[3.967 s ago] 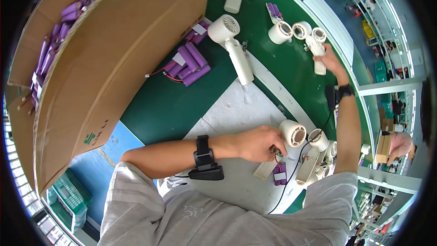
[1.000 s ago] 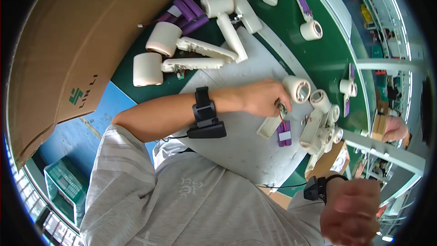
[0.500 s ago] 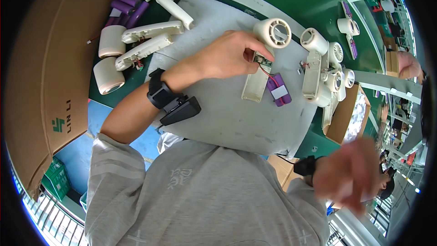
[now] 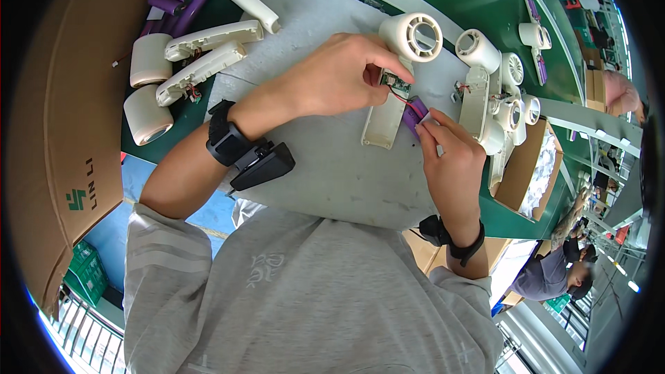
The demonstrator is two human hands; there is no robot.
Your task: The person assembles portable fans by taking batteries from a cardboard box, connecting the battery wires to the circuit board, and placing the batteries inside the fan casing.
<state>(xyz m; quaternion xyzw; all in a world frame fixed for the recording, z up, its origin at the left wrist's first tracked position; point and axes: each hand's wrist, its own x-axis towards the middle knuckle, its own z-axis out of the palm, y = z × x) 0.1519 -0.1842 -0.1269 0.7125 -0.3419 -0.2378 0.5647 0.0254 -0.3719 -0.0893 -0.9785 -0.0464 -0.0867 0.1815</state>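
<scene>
A cream fan housing with a round head (image 4: pixel 420 37) and an open, trough-shaped handle (image 4: pixel 381 123) lies on the grey mat. My left hand (image 4: pixel 336 76) is closed round the upper handle, thumb and fingers straddling a small green circuit board (image 4: pixel 396 83). Thin red and black wires run from the board to a purple battery pack (image 4: pixel 412 112) beside the handle. At the pack, my right hand (image 4: pixel 454 152) pinches with thumb and index finger by its white patch. The fingers cover the pack's lower part, so I cannot tell if they hold a separate white piece.
Several cream fan parts (image 4: pixel 149 61) and purple batteries (image 4: pixel 170 1) lie left beside a tall cardboard box (image 4: pixel 76 111). More fan bodies (image 4: pixel 474 100) stand at right, near a small carton (image 4: pixel 526 173) with white contents. A co-worker (image 4: pixel 547 273) is at far right.
My right hand has come in from the lower right to the battery pack, which is now partly covered. My left hand remains on the fan handle. The whole view has shifted slightly.
</scene>
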